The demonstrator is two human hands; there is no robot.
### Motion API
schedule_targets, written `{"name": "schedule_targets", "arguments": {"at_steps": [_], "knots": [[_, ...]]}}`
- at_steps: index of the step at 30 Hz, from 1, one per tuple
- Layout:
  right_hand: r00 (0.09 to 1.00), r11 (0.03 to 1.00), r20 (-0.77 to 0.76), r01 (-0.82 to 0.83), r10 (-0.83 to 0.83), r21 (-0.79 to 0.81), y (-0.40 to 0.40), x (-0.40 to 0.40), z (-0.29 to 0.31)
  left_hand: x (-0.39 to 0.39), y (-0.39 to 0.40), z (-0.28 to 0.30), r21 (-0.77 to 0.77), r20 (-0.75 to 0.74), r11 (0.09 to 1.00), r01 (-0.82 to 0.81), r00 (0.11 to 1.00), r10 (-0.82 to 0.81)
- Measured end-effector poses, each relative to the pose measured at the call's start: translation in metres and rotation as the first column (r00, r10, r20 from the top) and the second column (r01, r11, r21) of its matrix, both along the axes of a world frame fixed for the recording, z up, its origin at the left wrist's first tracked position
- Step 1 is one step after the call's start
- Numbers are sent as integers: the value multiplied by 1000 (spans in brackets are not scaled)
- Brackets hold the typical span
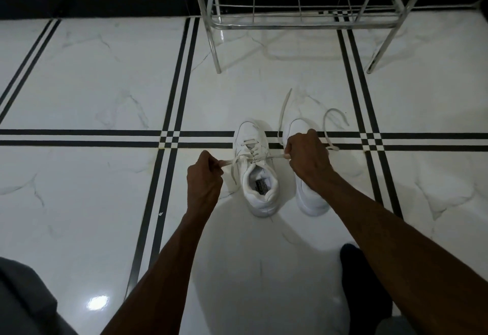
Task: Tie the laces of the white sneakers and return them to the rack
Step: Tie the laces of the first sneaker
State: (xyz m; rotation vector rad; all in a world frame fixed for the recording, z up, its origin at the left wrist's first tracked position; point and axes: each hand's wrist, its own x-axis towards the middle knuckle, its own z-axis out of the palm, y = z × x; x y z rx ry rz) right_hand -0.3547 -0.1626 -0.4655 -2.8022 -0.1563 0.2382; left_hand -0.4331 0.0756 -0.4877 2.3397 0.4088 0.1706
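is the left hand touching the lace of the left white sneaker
Touching. The head view shows the left hand pinching the flat white lace of the left white leather sneaker, pulled taut sideways.

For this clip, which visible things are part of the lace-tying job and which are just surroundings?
Part of the job:
- left sneaker, laces pulled taut by left hand and right hand
- right sneaker, its loose laces on the floor
- metal rack

Just surroundings:
- striped tile floor
- black skirting
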Motion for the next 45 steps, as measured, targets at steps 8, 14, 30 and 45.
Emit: {"name": "schedule_targets", "arguments": {"at_steps": [8,14,30,45], "knots": [[995,933,-92,5,30,360,-12,20,15,8,-6,17,-275,78,958,-75,992,101],[995,947,-30,-85,99,310,-15,20,6,8,13,8,10,51,992,123,991,-123],[965,951,23,-254,262,-175,-9,17,-18,11,29,-11,390,-171,858,334,942,-289],[900,831,8,-405,435,381,15,14,-3,23,-25,18,-159,-163,936,313,927,-338]]}}
